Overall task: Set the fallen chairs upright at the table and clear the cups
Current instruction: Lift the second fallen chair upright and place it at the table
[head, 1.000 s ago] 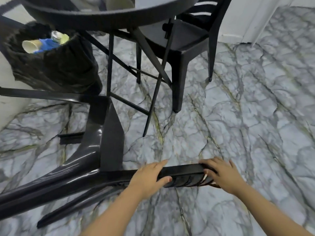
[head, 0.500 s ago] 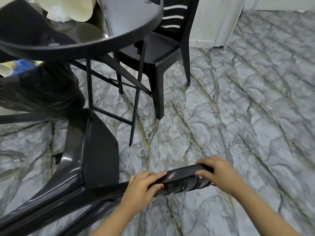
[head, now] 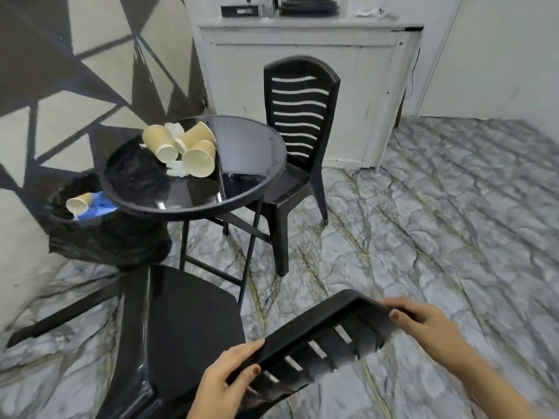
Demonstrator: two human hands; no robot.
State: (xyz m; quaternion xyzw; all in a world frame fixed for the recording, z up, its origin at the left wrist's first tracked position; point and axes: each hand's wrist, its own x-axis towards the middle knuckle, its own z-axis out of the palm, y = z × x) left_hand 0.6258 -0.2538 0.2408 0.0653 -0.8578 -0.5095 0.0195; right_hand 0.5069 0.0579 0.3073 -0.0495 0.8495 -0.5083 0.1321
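Grip, left: the left hand (head: 225,385) is closed over the top rail of the fallen chair (head: 193,334), thumb on the near face, fingers wrapped behind.
Grip, right: the right hand (head: 423,323) is closed on the far corner of the same rail, fingertips curled over the edge.
Chair in hand: it is held tilted, the backrest raised off the floor, the seat turned on its side toward the wall; its legs reach left along the floor.
Step in hand: the raising of the fallen chair is judged to be under way and not yet finished.
Next move: the backrest is to be swung up and over until all four legs are planted; clearance from the table (head: 257,195) legs just beside the seat will need watching, and a slide on the smooth floor is a risk.
Second chair: an upright chair (head: 299,116) is seen tucked at the far side of the table.
Cups: several paper cups (head: 181,148) lie tipped on the tabletop among crumpled tissue; none cleared from there yet.
Bin: a black bin bag (head: 121,240) sits by the wall left of the table, one cup already inside.
Surface: grey marble-patterned floor (head: 438,207), glossy.
Room: a wall with dark triangles at left, a white cabinet (head: 348,71) behind.
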